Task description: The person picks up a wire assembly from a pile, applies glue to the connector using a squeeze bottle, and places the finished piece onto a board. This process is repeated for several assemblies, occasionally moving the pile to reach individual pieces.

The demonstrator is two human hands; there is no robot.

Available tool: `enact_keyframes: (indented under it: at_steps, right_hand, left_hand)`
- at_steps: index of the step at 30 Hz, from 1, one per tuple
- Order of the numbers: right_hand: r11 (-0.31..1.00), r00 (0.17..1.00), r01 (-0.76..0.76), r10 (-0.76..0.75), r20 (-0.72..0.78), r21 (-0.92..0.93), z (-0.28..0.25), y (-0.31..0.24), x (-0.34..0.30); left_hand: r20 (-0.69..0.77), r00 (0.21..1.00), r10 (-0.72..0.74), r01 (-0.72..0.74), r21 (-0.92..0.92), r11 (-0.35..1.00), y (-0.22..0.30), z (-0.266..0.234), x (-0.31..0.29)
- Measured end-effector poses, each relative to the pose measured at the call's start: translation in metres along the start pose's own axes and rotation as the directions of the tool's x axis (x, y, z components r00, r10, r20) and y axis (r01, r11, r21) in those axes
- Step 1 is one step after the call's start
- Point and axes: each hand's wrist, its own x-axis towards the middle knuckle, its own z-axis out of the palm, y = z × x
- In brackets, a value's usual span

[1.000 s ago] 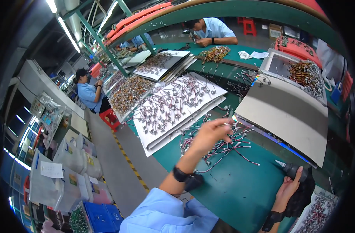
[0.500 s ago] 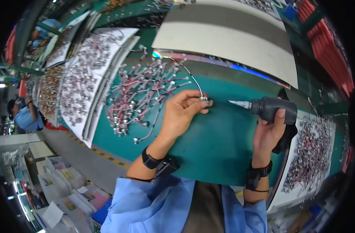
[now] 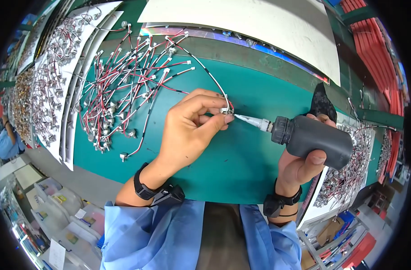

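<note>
Between the thumb and fingers of my left hand (image 3: 192, 119) is a small metal component (image 3: 226, 110) with a wire lead (image 3: 208, 71) running up and away to a white connector. My right hand (image 3: 300, 164) grips a dark grey squeeze bottle (image 3: 320, 140), tipped sideways. Its pale tapered nozzle (image 3: 252, 120) points left, and the tip is at the component, close enough that I cannot tell whether they touch. To the left of my left hand lies a loose pile of wired components (image 3: 120, 96) with red, black and white leads.
All this is over a green work mat (image 3: 223, 173). White boards with many wired parts stand at the left (image 3: 45, 96) and right (image 3: 345, 175). A large pale board (image 3: 241, 27) spans the far side. Red trays (image 3: 372, 54) are stacked far right; a person (image 3: 8, 139) sits far left.
The bottle has come left, bringing its nozzle tip from a gap away up to the component. The view has also shifted. My left hand keeps its pinch.
</note>
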Motion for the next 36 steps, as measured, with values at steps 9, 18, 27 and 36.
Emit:
enact_keyframes:
  at_steps: [9,18,27,36]
  right_hand:
    - [0.999,1.0,-0.001,0.002,0.003,-0.047,0.003,-0.001,0.001]
    - [0.999,1.0,-0.004,0.005,0.019,-0.052,0.006,0.0,0.0]
    - [0.997,1.0,-0.011,0.012,0.011,-0.077,0.007,0.0,0.0]
    - [0.995,0.994,-0.033,0.023,-0.102,-0.093,0.015,-0.003,0.0]
  left_hand:
    - [0.033,0.997,0.071,-0.073,0.083,0.994,-0.004,-0.003,0.001]
    - [0.095,0.992,0.087,-0.098,0.123,0.988,-0.003,-0.005,0.0]
    - [0.092,0.99,0.104,-0.116,0.133,0.984,-0.004,-0.004,0.0]
    - [0.025,0.996,0.085,-0.088,0.119,0.989,-0.003,0.0,-0.001]
